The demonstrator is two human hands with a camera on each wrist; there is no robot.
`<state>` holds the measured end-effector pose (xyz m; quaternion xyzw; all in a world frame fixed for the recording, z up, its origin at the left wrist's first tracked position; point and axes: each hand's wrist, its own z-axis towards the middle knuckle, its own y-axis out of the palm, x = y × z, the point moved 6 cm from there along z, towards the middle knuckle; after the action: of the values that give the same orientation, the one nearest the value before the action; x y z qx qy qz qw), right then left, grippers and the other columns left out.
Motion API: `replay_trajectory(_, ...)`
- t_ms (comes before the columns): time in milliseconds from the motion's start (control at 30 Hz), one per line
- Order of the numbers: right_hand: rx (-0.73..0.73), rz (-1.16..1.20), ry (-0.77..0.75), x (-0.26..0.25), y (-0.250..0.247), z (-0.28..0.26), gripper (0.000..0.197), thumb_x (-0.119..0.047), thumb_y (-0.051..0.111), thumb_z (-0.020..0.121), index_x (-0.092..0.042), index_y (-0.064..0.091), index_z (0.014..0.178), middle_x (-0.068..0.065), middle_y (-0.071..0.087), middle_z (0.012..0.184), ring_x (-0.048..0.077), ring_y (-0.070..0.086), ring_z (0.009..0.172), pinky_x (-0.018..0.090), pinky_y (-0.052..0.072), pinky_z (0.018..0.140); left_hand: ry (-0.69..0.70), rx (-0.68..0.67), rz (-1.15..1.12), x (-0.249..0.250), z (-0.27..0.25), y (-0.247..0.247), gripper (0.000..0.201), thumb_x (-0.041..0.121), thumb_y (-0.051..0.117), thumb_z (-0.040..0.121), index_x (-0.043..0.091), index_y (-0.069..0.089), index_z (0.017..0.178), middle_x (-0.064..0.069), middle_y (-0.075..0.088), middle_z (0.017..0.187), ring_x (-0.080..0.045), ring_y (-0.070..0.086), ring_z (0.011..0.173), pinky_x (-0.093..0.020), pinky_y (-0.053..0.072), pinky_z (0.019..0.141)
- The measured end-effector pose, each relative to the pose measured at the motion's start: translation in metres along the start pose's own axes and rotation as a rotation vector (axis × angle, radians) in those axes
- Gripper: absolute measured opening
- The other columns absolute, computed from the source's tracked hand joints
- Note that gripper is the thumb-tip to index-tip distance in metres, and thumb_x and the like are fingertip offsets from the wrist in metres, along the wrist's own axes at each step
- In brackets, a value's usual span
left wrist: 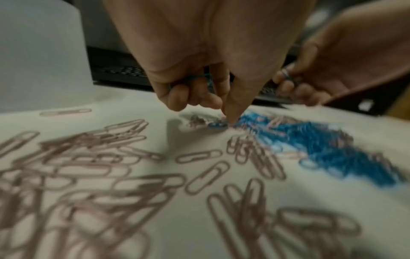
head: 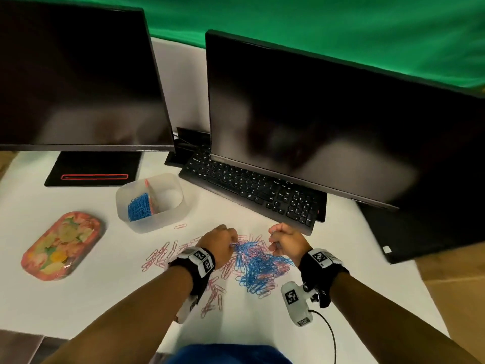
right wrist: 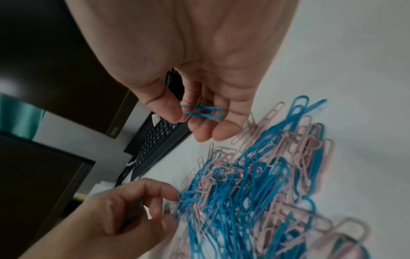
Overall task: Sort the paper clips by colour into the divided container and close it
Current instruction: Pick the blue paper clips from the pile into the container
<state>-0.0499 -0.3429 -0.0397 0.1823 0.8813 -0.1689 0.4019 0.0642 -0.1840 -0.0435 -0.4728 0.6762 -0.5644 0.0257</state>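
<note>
Your left hand, gripping blue clips, sits nearer the divided container, far-left of the pile; your right hand pinches one blue paper clip.

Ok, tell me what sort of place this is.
Probably an office or computer desk: two dark monitors stand on a white desk with a black keyboard between them. The green backdrop behind hints at a recording setup.

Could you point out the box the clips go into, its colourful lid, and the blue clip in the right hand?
Divided container (head: 172, 215), head view: bare front wall.
Patterned lid (head: 63, 245), head view: middle of its top.
Blue paper clip (right wrist: 205, 112), right wrist view: middle of the clip, pinched by the right hand (right wrist: 190, 70).
</note>
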Motion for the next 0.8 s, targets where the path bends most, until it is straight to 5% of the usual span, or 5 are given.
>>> replay_trajectory(133, 0.029, -0.485, -0.198, -0.013, 0.012, 0.002, 0.02, -0.01, 0.059, 0.084, -0.028, 0.056, 0.076, -0.005, 0.056, 0.071, 0.015, 0.052, 0.064, 0.023, 0.039, 0.062, 0.004, 0.007, 0.149, -0.008, -0.005, 0.003, 0.017, 0.017, 0.052, 0.089, 0.023, 0.062, 0.102, 0.0, 0.054, 0.108, -0.023, 0.06, 0.093, -0.032, 0.051, 0.077)
replay_trajectory(267, -0.008, -0.845, -0.332, -0.021, 0.033, 0.0, 0.005, -0.022, 0.059, 0.085, -0.023, 0.062, 0.089, 0.0, 0.062, 0.082, 0.016, 0.056, 0.074, 0.025, 0.044, 0.069, -0.028, 0.016, 0.17, -0.02, -0.01, 0.0, 0.013, 0.023, 0.051, 0.09, 0.021, 0.06, 0.099, -0.001, 0.057, 0.104, -0.023, 0.06, 0.09, -0.031, 0.048, 0.073)
replay_trajectory(400, -0.088, -1.073, -0.315, -0.019, 0.051, 0.003, 0.034, -0.04, 0.062, 0.083, -0.025, 0.058, 0.113, 0.001, 0.062, 0.115, 0.022, 0.058, 0.104, 0.029, 0.047, 0.085, -0.086, 0.03, 0.145, -0.033, -0.015, -0.006, 0.013, 0.024, 0.054, 0.088, 0.019, 0.061, 0.097, -0.004, 0.062, 0.102, -0.025, 0.06, 0.092, -0.031, 0.046, 0.074)
replay_trajectory(500, -0.129, -1.159, -0.342, -0.017, 0.061, 0.005, 0.035, -0.038, 0.06, 0.085, -0.027, 0.056, 0.118, 0.001, 0.06, 0.122, 0.022, 0.056, 0.11, 0.032, 0.047, 0.091, -0.101, 0.028, 0.139, -0.037, -0.017, -0.008, 0.013, 0.024, 0.054, 0.088, 0.019, 0.062, 0.097, -0.005, 0.063, 0.104, -0.025, 0.06, 0.094, -0.032, 0.047, 0.076)
replay_trajectory(800, -0.053, -1.052, -0.321, -0.018, 0.062, 0.014, 0.008, -0.026, 0.06, 0.087, -0.024, 0.064, 0.094, 0.002, 0.067, 0.102, 0.021, 0.062, 0.089, 0.03, 0.054, 0.078, -0.112, 0.095, 0.064, -0.026, -0.019, -0.02, 0.027, 0.018, 0.055, 0.086, 0.022, 0.055, 0.113, -0.001, 0.051, 0.112, -0.027, 0.06, 0.097, -0.033, 0.049, 0.079)
